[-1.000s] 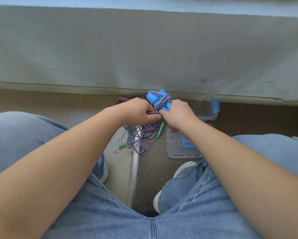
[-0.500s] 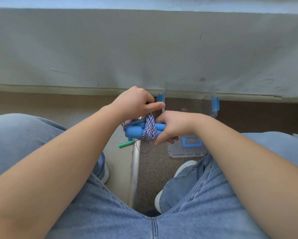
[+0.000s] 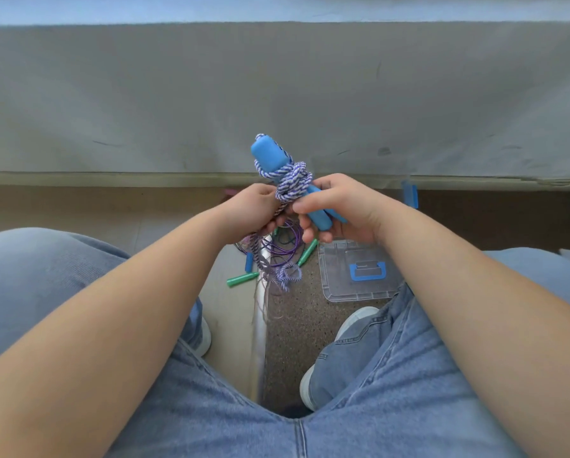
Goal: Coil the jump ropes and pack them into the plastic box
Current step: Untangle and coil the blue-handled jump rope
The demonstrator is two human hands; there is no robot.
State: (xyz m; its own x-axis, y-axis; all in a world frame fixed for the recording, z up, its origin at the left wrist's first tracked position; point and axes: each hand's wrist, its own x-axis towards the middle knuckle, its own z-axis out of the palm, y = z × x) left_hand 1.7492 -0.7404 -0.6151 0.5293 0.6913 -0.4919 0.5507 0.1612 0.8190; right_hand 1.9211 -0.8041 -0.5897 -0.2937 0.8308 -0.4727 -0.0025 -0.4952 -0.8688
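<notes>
While the person sits with both knees in jeans (image 3: 45, 276), the left hand (image 3: 257, 209) is up and to the left of the clear lid (image 3: 339, 289), which lies flat on the floor (image 3: 296, 325). Its fingers are curled tight round the purple and white rope (image 3: 293, 180), just under the wraps. From that hand the loose end of the rope hangs down to the floor, left of the lid. A thin purple rope (image 3: 288, 247) with green handles (image 3: 242, 279) also lies on the floor there, close beside the lid's left edge.

Next come the two blue handles (image 3: 270, 157), held in the air, up and left of the lid. They lean with their tops to the left. The rope goes round them many times in a fat bundle.

The right hand (image 3: 339, 206) is over the lid's far edge. Its fingers are wrapped round the low ends of the blue handles, and its thumb touches the wraps.

Past the lid's far right corner a blue clip (image 3: 410, 195) stands up. I cannot tell what it is fixed to. A white shoe (image 3: 353, 320) sits just at the lid's near edge.
</notes>
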